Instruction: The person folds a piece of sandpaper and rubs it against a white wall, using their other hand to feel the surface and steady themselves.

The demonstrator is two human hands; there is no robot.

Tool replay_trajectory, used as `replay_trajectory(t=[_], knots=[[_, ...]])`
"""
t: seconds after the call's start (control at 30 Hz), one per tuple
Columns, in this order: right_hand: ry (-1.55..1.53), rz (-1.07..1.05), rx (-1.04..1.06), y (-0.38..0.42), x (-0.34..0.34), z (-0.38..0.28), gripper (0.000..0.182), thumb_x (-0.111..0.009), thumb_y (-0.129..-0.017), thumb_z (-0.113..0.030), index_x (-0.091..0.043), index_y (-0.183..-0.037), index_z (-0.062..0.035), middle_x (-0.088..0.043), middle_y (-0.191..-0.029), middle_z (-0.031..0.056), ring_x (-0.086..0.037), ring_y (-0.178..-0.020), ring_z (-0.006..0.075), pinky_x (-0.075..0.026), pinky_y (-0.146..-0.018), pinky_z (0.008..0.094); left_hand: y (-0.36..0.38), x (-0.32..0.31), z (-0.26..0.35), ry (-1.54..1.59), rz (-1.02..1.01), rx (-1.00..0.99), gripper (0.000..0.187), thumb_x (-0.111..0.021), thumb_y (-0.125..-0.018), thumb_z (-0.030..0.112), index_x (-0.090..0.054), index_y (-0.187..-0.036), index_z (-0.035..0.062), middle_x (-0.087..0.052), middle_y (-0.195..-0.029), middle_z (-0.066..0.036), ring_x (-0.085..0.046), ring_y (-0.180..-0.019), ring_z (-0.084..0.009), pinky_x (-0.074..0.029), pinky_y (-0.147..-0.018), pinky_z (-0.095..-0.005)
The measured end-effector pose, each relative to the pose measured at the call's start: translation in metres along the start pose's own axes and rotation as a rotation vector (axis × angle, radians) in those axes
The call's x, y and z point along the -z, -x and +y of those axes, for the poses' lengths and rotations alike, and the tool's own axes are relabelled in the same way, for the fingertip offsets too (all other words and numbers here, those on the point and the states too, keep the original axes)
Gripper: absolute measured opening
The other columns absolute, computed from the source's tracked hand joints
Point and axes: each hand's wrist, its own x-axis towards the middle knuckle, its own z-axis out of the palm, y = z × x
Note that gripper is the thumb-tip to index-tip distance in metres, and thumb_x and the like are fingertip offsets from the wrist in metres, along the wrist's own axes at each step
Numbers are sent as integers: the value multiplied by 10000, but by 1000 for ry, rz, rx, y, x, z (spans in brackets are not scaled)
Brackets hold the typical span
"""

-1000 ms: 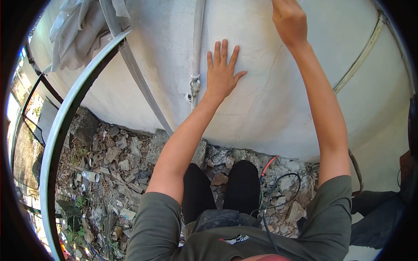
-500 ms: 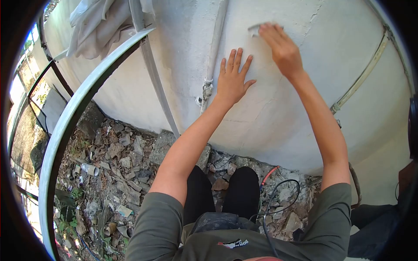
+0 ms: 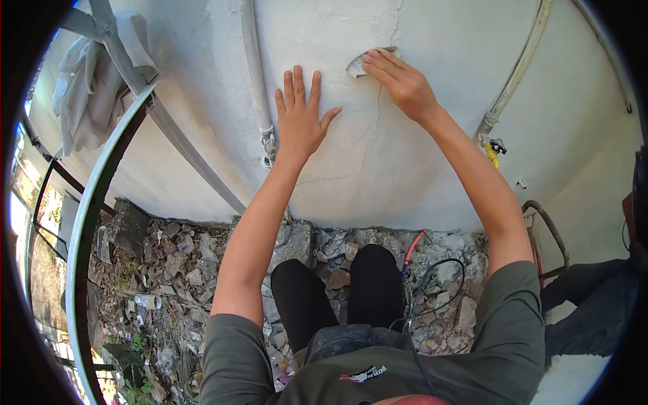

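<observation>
My left hand [image 3: 300,121] lies flat against the white wall [image 3: 324,27], its fingers spread and holding nothing. To its right, my right hand [image 3: 399,82] presses a folded grey sheet of sandpaper [image 3: 356,65] to the wall, fingers together over it. Most of the sheet is covered by the fingers; its pale left corner lifts a little from the surface. A thin crack [image 3: 373,131] runs down the wall below the sandpaper and continues above it.
A vertical pipe [image 3: 252,67] runs left of my left hand. Another pipe [image 3: 516,74] with a yellow-handled tap [image 3: 493,152] is at right. A curved metal rail [image 3: 84,202] and draped cloth [image 3: 91,94] stand left. Rubble [image 3: 175,270] covers the ground; a person's dark-trousered leg [image 3: 594,304] shows right.
The view has swung right. My right hand has moved right along the wall with the sandpaper, onto the line of the crack. My left hand keeps its place beside the pipe.
</observation>
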Motion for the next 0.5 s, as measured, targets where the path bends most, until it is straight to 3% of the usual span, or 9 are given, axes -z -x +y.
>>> replay_trajectory(t=[0.03, 0.1, 0.17, 0.2, 0.27, 0.33, 0.4, 0.5], knots=[[-15, -38, 27, 3, 13, 8, 399, -579, -818, 88, -699, -1184, -13, -704, -1256, 110, -656, -1208, 276, -527, -1061, 383, 0, 3, 4, 5, -10, 22, 848, -526, -991, 588, -235, -1622, 103, -26, -1684, -262, -14, -1557, -451, -160, -1183, -665], [80, 177, -69, -8, 41, 45, 405, -593, -819, 102, -701, -1190, -20, -711, -1236, 115, -667, -1181, 291, -536, -1046, 388, -9, 8, 12, 10, -15, 49, 843, -517, -999, 583, -227, -1623, 95, -13, -1681, -272, 7, -1554, -461, -135, -1183, -677], [236, 303, -184, -20, 60, 77, 416, -594, -819, 126, -706, -1188, -28, -725, -1201, 102, -675, -1165, 292, -535, -1046, 399, -26, 10, 22, 81, 193, -13, 858, -508, -1005, 581, -204, -1624, 70, 12, -1675, -289, 45, -1548, -475, -96, -1182, -689], [241, 295, -195, -17, 57, 88, 416, -594, -819, 126, -706, -1188, -28, -725, -1201, 102, -675, -1165, 292, -535, -1046, 399, -41, 12, 25, 88, 181, -19, 858, -508, -1005, 581, -204, -1624, 70, 12, -1675, -289, 45, -1548, -475, -96, -1182, -689], [248, 210, -280, -9, 51, 98, 296, -600, -896, 57, -694, -1176, 37, -692, -1245, 201, -620, -1255, 351, -489, -1095, 430, -83, 13, 23, 114, 363, -59, 841, -471, -1002, 632, -199, -1638, 154, 31, -1687, -255, 84, -1548, -463, -41, -1181, -696], [247, 233, -312, 9, 34, 85, 288, -613, -902, 73, -697, -1175, 30, -702, -1229, 190, -635, -1237, 338, -501, -1084, 427, -112, 10, 17, 9, 292, -22, 830, -496, -993, 615, -211, -1637, 177, 61, -1685, -253, 105, -1541, -475, -17, -1174, -711], [223, 323, -285, 41, 17, 63, 409, -626, -848, 122, -728, -1185, -86, -726, -1208, 87, -679, -1163, 295, -568, -983, 376, -116, 7, 15, -98, 203, 11, 821, -521, -984, 599, -224, -1636, 199, 92, -1684, -251, 127, -1534, -487, 8, -1168, -726], [143, 181, -206, 86, 9, 21, 442, -602, -798, 136, -716, -1183, -49, -729, -1193, 98, -683, -1145, 289, -554, -1008, 383, -117, 7, 11, -130, 273, -65, 808, -511, -986, 607, -213, -1640, 235, 83, -1696, -219, 116, -1542, -470, 13, -1161, -737]])
